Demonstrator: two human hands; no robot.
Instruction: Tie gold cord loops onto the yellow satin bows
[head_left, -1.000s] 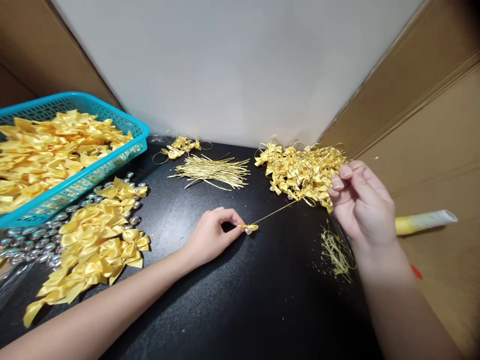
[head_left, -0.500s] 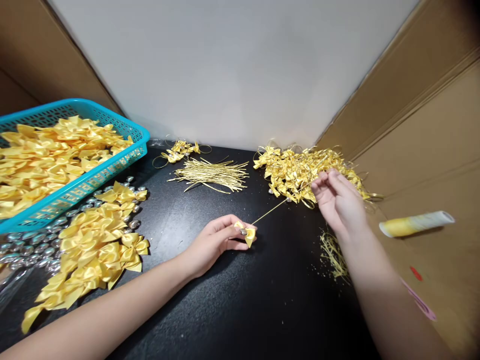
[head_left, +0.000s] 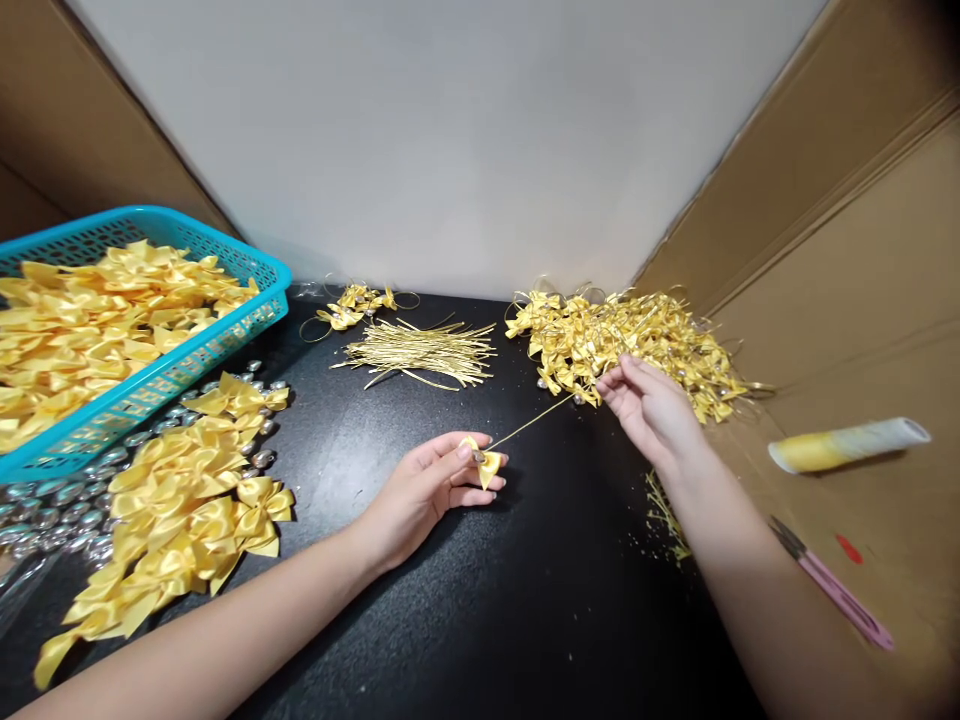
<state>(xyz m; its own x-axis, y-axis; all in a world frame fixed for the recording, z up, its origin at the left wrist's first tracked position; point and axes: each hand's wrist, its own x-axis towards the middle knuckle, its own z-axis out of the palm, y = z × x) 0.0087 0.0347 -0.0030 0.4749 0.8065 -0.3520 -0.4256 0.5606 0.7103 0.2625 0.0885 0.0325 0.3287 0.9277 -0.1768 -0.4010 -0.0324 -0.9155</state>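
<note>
My left hand pinches a yellow satin bow with a small silvery bead at its middle. From the bow a thin gold cord runs taut up and right to my right hand, whose thumb and fingertips are closed on its far end. Behind my right hand lies a heap of yellow bows with gold cord loops. Beyond my left hand is a bundle of cut gold cords. Loose yellow bows are piled left of my left arm.
A turquoise basket full of yellow bows stands at the left, with silvery beads beside it. A few looped bows lie at the back. At right are cord scraps, pink-handled snips and a yellow-white roll.
My right hand has moved left and slightly down, still on the cord. My left hand shifted slightly left with the bow. The pink-handled snips show more fully beside my right forearm.
</note>
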